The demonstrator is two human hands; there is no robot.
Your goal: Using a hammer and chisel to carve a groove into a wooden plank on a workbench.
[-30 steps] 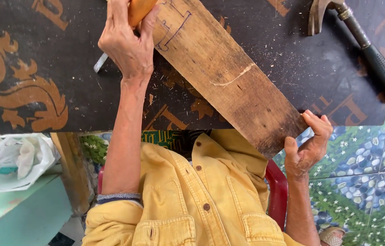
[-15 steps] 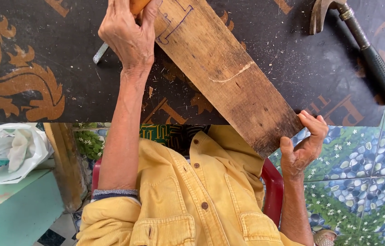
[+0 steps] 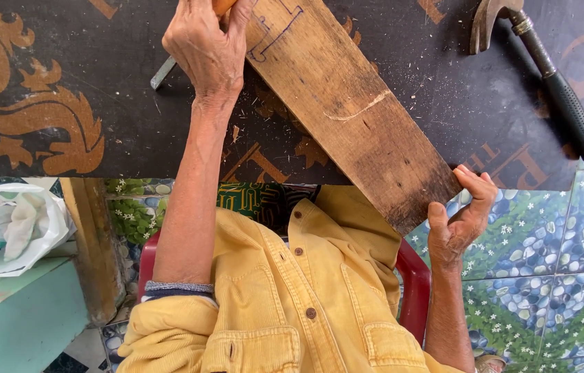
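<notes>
A long worn wooden plank [image 3: 354, 110] lies slantwise on the dark table [image 3: 98, 83], its near end sticking out over the table's edge. Pencil lines mark its far end. My left hand [image 3: 209, 45] is closed around a tool with an orange handle at the plank's far end, and a grey metal blade [image 3: 163, 72] pokes out below that hand. My right hand [image 3: 461, 217] grips the plank's near corner, fingers curled on its edge and thumb below. Wood chips lie scattered round the plank.
A claw hammer [image 3: 561, 90] with a black grip lies on the table at the right. I sit on a red chair [image 3: 413, 290] in a yellow shirt. A white plastic bag [image 3: 8, 228] rests on a teal surface at the left, beside a wooden table leg [image 3: 95, 249].
My right hand has shifted a little along the plank's near end and now holds its corner. My left hand stays closed on the tool. The view has drifted slightly.
</notes>
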